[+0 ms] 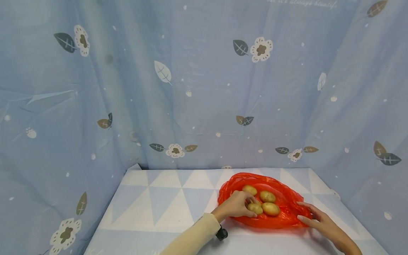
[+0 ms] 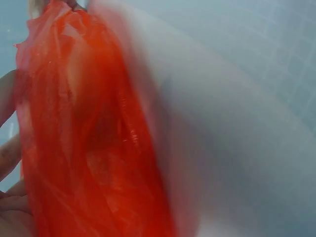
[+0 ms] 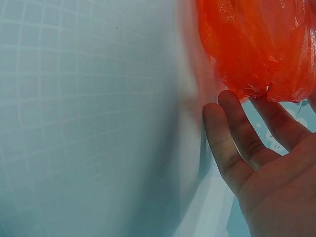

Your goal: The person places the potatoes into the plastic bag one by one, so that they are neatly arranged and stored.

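Observation:
A red plastic bag (image 1: 287, 193) lies spread open on the table, with several potatoes (image 1: 271, 209) inside it. My left hand (image 1: 235, 204) reaches over the bag's left rim, its thumb and fingers curled around the nearest left potato (image 1: 256, 209). At the bag's right edge is my right hand (image 1: 328, 226), thumb and forefinger touching the plastic. The right wrist view shows that hand's fingers (image 3: 249, 143) fairly straight beside the bag (image 3: 266, 49). In the left wrist view the bag's side (image 2: 94, 138) hides the potatoes and most of the left hand.
The table (image 1: 153, 205) has a cloth with blue and white triangles. Blue printed curtains (image 1: 197, 85) hang behind it and along both sides. A small black device (image 1: 221, 233) sits at my left wrist.

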Available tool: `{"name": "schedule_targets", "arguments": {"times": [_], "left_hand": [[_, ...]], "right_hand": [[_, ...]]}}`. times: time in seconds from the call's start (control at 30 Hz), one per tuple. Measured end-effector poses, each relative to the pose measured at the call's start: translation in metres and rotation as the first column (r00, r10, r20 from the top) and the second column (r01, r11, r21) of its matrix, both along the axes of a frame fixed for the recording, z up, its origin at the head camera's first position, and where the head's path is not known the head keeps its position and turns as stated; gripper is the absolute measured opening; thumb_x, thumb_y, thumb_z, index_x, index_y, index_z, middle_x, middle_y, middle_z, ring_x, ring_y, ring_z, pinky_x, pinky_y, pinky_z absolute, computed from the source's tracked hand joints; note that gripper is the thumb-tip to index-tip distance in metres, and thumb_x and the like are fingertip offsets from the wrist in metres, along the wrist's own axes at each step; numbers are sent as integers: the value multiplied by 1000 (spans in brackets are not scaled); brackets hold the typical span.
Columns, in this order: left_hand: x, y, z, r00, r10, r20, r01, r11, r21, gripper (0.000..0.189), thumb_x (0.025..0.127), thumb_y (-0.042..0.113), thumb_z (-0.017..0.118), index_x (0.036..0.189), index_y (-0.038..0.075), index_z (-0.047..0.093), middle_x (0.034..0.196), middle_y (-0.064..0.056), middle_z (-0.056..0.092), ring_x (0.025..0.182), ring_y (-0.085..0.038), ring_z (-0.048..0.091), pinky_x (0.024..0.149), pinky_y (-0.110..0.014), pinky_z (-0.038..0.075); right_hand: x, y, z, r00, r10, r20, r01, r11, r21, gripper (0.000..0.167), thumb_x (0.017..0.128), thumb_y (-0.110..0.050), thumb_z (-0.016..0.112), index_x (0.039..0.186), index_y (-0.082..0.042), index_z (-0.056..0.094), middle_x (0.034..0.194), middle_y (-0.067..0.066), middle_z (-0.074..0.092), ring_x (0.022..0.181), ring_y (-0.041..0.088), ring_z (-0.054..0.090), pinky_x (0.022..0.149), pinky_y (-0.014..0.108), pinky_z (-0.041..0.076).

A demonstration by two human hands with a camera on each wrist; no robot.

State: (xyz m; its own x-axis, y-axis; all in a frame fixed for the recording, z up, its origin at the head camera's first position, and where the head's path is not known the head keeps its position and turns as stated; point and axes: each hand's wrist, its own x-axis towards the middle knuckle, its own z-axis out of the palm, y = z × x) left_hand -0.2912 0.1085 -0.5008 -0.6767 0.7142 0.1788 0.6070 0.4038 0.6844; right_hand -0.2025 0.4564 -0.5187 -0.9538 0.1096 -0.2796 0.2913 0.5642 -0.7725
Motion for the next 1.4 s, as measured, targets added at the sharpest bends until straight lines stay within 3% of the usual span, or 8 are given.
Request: {"name": "schedule_targets", "arguments": {"times": [0.37, 0.6, 0.8, 0.97, 1.1, 1.27, 1.4], "left_hand": [[5, 4, -13, 1000, -4, 4, 4, 1000, -24, 31, 80, 24, 92, 105, 18, 75, 88, 19, 63, 79, -1, 54, 69, -15, 46], [5, 3, -15, 997, 7, -81, -13, 997, -71, 29, 79, 22, 92, 100, 14, 74, 82, 16, 62, 74, 0, 51, 66, -12, 45], [4, -1, -15, 999, 51, -18, -51, 997, -49, 26, 79, 18, 92, 94, 13, 72, 79, 12, 64, 71, 0, 54, 65, -12, 48], [2, -10, -1, 999, 45, -8, -45, 999, 1, 25, 82, 18, 89, 99, 9, 72, 85, 5, 70, 73, 1, 59, 66, -12, 50], [-4, -24, 16, 999, 38, -29, -36, 998, 56, 28, 84, 19, 88, 103, 7, 73, 90, 2, 71, 78, -3, 63, 70, -13, 50], [-15, -53, 34, 997, 39, -71, -32, 995, 94, 28, 87, 23, 86, 109, 11, 73, 93, 6, 71, 84, -8, 65, 75, -17, 52], [-20, -83, 44, 995, 44, -91, -34, 993, 111, 29, 90, 25, 82, 115, 13, 73, 102, 4, 72, 89, -13, 66, 73, -19, 54]], "right_hand": [[0, -1, -3, 1000, 22, -8, -22, 1000, 2, 81, 96, -50, 67, 158, -9, 35, 153, 31, 35, 110, 29, 57, 82, 42, 59], [-4, -2, -3, 999, 36, -8, -36, 999, 26, 81, 97, -51, 66, 158, -8, 35, 153, 31, 36, 112, 30, 56, 85, 47, 58], [-5, -3, -3, 999, 32, 3, -32, 999, 19, 83, 97, -51, 66, 158, -7, 34, 152, 32, 37, 111, 29, 58, 85, 47, 59], [-7, -1, -3, 1000, 16, 1, -16, 1000, 13, 83, 95, -52, 67, 158, -9, 34, 148, 28, 43, 106, 26, 58, 81, 41, 59], [-9, 2, 2, 999, 31, -9, -30, 999, 16, 80, 97, -52, 66, 159, -13, 33, 153, 28, 36, 114, 33, 55, 82, 48, 58], [-11, 4, 13, 998, 48, -26, -48, 999, 26, 79, 99, -51, 64, 160, -15, 30, 159, 29, 26, 125, 44, 47, 84, 55, 56], [-10, 1, 22, 992, 80, -99, -74, 995, 60, 78, 100, -47, 65, 160, -11, 30, 160, 30, 19, 131, 51, 41, 92, 61, 52]]}}
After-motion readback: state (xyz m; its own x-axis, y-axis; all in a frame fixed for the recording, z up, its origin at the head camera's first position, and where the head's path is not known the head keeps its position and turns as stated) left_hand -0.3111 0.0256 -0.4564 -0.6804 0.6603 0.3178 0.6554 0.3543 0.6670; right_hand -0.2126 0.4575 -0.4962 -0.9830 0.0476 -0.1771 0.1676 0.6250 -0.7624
